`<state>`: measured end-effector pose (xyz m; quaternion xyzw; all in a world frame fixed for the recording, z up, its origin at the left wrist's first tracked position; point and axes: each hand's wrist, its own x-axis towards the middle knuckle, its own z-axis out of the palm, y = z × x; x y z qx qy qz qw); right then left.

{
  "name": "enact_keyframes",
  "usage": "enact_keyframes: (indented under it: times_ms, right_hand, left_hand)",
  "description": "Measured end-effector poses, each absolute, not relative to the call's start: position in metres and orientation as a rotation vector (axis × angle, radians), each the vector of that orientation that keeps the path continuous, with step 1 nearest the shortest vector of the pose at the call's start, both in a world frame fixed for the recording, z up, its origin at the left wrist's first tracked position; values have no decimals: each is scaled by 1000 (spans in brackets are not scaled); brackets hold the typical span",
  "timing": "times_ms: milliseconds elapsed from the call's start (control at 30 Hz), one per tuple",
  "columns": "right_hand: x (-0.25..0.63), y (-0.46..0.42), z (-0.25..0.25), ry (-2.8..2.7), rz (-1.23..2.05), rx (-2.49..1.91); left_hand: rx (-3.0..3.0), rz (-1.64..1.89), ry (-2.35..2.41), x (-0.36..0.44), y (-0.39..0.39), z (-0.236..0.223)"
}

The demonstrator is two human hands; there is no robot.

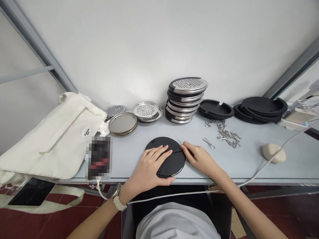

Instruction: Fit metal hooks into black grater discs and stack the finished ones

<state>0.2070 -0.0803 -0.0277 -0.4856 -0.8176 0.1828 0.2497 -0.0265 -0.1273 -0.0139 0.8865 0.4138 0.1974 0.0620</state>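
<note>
A round black disc (170, 165) lies face down or flat near the table's front edge, with a thin line across it and a shiny rim showing at its lower right. My left hand (152, 164) rests on its left side, fingers spread over the top and thumb by the near rim. At the right edge, my right hand (196, 157) is closed in a pinch where the line meets the rim. A small metallic glint shows at those fingertips; what they hold is mostly hidden. Just right of this hand lies a metal hook clip (209, 143).
Behind stands a stack of perforated metal discs in black holders (186, 99). Black holders (216, 110) and loose metal clips (228, 136) lie to the right, metal lids (122, 123) to the left. A white bag (49, 140), a white cable (276, 151) and a beige rounded object (274, 153) flank the workspace.
</note>
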Motion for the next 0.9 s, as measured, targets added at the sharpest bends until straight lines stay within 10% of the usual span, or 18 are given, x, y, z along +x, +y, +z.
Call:
enact_keyframes:
  times_ms: [900]
  right_hand:
    - [207, -79, -26, -2237, 458, -1361]
  left_hand:
    - [2677, 559, 1280, -28, -127, -17]
